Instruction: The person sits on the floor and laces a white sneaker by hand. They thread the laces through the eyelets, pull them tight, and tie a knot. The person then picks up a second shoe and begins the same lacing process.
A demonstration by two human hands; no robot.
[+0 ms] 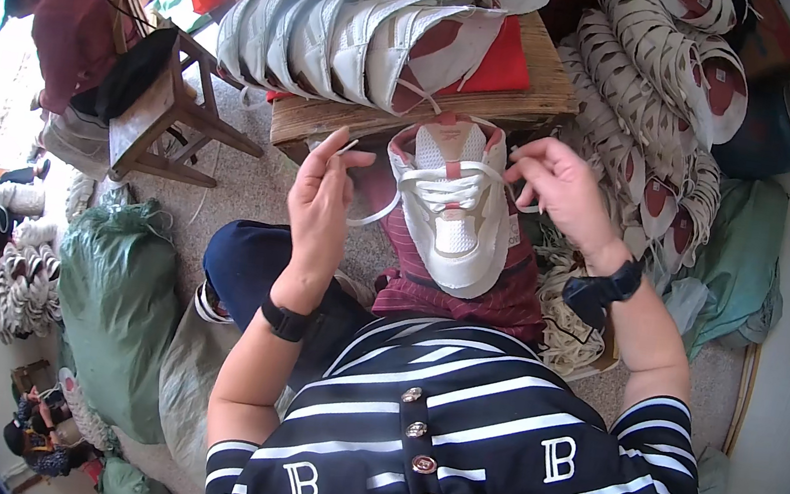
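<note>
A white shoe upper (459, 261) with a pinkish-red collar lies across my lap on a dark red cloth (513, 304), toe toward me. White shoelace (453, 190) crosses its tongue through the eyelets on both sides. To the left of the upper, my left hand (323, 202) pinches one lace end between thumb and fingers, and the lace sags in a loop back to the shoe. My right hand (565, 188), close by the upper's right eyelets, has its fingers closed on the other part of the lace.
Nested white shoe uppers (333, 41) stand on a wooden bench (550, 77) ahead. More uppers (659, 92) are piled at the right, above a box of loose laces (569, 337). Green sacks (119, 309) flank me. A wooden stool (168, 104) and other people (78, 21) are at left.
</note>
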